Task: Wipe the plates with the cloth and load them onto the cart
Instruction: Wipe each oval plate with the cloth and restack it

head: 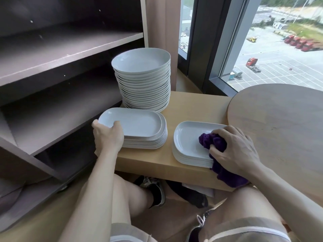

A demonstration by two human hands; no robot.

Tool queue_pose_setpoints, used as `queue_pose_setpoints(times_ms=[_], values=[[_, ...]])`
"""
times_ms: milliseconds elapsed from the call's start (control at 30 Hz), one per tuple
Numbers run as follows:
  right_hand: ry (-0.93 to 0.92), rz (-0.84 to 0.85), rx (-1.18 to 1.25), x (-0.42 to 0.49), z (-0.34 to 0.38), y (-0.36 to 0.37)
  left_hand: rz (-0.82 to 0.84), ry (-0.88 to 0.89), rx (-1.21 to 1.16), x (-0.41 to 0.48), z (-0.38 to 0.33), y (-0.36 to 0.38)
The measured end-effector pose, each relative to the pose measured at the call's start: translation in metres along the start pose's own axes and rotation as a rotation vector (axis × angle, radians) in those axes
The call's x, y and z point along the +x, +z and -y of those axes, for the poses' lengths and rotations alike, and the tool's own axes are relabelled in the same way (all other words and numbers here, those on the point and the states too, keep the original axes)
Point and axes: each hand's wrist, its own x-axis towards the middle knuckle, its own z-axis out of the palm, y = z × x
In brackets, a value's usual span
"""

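Observation:
Three stacks of white plates stand on a low wooden bench (188, 109). A tall stack of rounded plates (143, 79) is at the back. In front of it is a low stack of oblong plates (139, 126); my left hand (106, 137) grips the near left corner of its top plate, thumb on the upper face. To the right is another low stack (188, 142). My right hand (234, 149) holds a bunched purple cloth (213, 142) on that stack's top plate, with the cloth's tail hanging over the bench's front edge.
A dark shelved cart (61, 67) with bare shelves stands at the left, touching the bench. A round wooden tabletop (279, 123) lies at the right. Windows are behind. My knees and shoes are below the bench.

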Motion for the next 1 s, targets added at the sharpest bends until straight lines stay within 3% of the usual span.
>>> queue_pose_setpoints(times_ms=[267,400,467,567,667,767,1000], values=[[0.008,0.014,-0.012,0.001,0.002,0.000,0.008,0.203,0.412,-0.010,0.005,0.004],[0.025,-0.018,0.006,0.001,0.004,-0.002,-0.125,0.453,0.354,-0.020,-0.004,0.009],[0.066,-0.089,0.029,0.002,0.003,-0.004,-0.026,0.630,0.182,-0.034,-0.011,0.021],[0.165,-0.181,0.018,0.007,-0.005,-0.009,0.407,0.793,0.062,-0.071,-0.013,0.049],[0.261,-0.154,-0.025,0.009,-0.015,-0.008,0.738,0.768,0.134,-0.092,0.000,0.078],[0.278,-0.096,-0.091,0.010,-0.017,-0.001,0.831,0.655,0.171,-0.096,0.003,0.095],[0.246,-0.013,-0.369,0.027,-0.005,0.014,1.017,0.361,-0.013,-0.088,0.000,0.094]])
